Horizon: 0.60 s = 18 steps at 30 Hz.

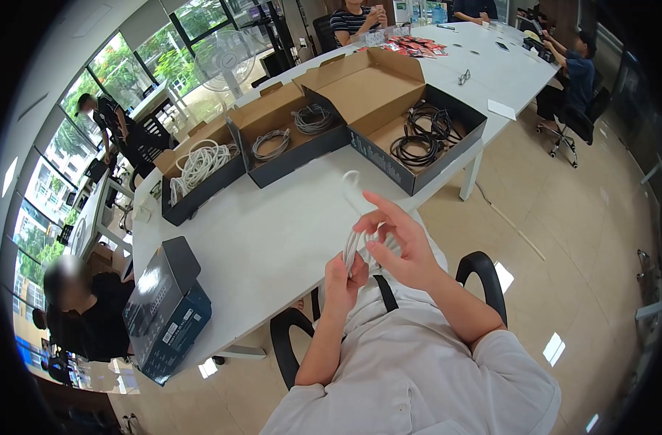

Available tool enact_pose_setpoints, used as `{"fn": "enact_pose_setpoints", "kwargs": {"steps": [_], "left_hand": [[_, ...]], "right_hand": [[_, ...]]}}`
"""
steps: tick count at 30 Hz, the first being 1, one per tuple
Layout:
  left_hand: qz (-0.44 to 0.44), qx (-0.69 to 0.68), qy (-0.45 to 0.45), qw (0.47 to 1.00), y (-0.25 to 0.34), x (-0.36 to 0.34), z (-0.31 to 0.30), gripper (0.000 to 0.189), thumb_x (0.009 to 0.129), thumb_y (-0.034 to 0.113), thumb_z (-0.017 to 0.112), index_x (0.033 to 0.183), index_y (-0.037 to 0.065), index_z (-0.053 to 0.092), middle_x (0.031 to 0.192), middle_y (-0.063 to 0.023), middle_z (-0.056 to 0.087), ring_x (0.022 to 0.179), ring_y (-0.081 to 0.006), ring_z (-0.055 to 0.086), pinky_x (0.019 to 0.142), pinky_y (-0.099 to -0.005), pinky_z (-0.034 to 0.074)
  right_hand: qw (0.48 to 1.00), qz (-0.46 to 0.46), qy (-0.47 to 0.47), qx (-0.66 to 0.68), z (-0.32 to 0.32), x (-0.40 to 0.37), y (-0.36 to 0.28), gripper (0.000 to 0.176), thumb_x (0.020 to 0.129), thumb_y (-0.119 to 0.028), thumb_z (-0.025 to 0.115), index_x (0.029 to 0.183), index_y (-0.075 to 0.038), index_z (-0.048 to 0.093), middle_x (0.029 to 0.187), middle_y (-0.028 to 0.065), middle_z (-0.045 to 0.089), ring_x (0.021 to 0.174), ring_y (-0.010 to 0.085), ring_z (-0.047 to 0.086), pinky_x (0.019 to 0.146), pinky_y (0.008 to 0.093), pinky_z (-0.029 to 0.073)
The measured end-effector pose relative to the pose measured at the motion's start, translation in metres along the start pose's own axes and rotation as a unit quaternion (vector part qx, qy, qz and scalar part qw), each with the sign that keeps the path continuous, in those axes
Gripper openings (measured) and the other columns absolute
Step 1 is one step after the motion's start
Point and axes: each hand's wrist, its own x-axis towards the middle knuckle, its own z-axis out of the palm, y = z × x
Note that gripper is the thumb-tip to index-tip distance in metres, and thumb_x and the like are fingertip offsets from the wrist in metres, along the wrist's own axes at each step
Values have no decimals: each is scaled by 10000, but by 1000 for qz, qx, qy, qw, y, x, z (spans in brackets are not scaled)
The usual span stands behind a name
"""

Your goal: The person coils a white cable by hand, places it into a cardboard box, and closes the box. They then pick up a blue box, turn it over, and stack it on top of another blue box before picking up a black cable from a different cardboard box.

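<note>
My left hand (345,281) is closed around a small coil of white cable (350,246), held above my lap near the table edge. Close by on the right, my right hand (405,250) has its fingers spread, the index finger stretched out and the thumb apart. Its fingertips are at the coil, and part of the coil is hidden behind them. A loose white cable end (352,178) curves up above the coil, over the white tabletop.
Open boxes stand across the table (273,217): one with white cables (202,165), one with grey cables (271,145), one with black cables (425,138). A dark box (168,319) sits at the left edge. Chair armrests (483,283) flank me. Several people are around the room.
</note>
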Motion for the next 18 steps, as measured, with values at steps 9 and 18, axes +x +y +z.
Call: {"fn": "enact_pose_setpoints", "kwargs": {"steps": [9, 18], "left_hand": [[-168, -188, -35, 967, 36, -3, -18, 492, 1058, 501, 310, 689, 178, 347, 451, 74, 169, 397, -101, 124, 423, -305, 128], [-178, -240, -38, 953, 49, -3, -31, 495, 1062, 499, 275, 678, 193, 337, 443, 83, 148, 381, -96, 110, 399, -295, 112]], "right_hand": [[942, -121, -31, -312, -5, 23, 9, 467, 867, 9, 508, 1313, -91, 606, 1293, 99, 596, 1220, 319, 479, 1049, 415, 344], [981, 62, -183, -23, -20, 29, 55, 600, 1034, -510, 391, 1197, 7, 648, 1265, 120, 603, 1102, 232, 511, 1002, 359, 373]]}}
